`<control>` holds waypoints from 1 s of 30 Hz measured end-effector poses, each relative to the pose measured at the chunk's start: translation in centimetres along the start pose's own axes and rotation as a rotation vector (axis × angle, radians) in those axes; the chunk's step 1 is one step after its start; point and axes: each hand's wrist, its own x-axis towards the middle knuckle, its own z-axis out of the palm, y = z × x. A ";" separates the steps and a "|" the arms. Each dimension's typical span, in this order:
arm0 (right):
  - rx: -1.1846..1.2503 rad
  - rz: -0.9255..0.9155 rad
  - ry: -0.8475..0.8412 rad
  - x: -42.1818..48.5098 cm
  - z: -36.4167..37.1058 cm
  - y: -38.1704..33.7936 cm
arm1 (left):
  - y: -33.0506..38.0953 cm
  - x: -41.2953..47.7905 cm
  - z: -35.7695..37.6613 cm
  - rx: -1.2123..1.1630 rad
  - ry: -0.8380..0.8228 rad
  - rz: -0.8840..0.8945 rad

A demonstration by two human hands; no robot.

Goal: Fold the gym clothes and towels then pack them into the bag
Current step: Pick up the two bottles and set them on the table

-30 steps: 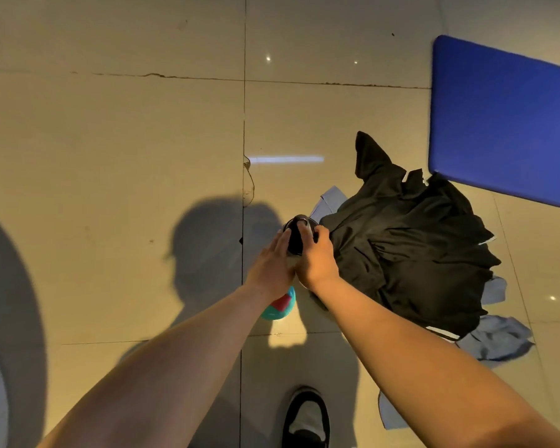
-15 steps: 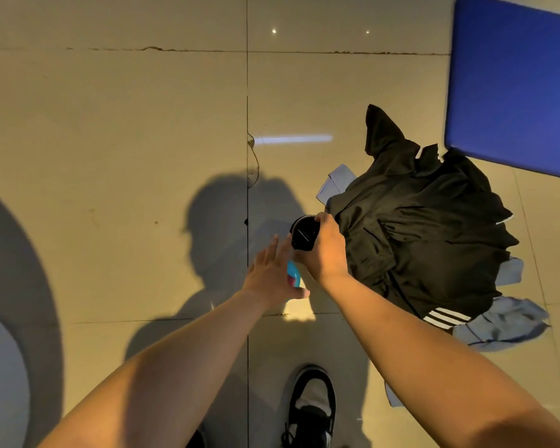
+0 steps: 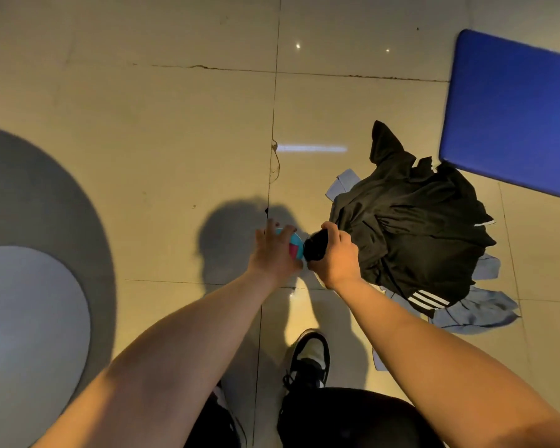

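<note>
Gripping a black cylinder (image 3: 315,246) in curled fingers, the right hand (image 3: 336,258) hovers beside the heaped black garment (image 3: 414,227) while the left hand (image 3: 272,255) clasps a teal-and-pink round object (image 3: 294,245).

Forearms bare, reaching forward. Left hand (image 3: 274,252) grips teal object (image 3: 297,243), fingers splayed; right hand (image 3: 337,258) curled round black object (image 3: 316,247).

Clothes pile (image 3: 411,227) on floor (image 3: 143,124) — mat (image 3: 514,111) behind
</note>
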 end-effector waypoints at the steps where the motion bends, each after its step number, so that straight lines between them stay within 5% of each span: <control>1: -0.004 -0.028 0.019 -1.4 -0.9 -1.1 | 0.4 -1.4 -1.5 0.001 0.034 -0.001; 14: 0.081 -0.419 0.025 -24.8 -9.7 -17.7 | -1.5 -29.0 -19.1 -0.066 0.580 -0.006; 30: 0.347 -0.968 0.313 -45.2 -18.4 -39.7 | -3.9 -54.1 -38.5 -0.139 1.184 0.089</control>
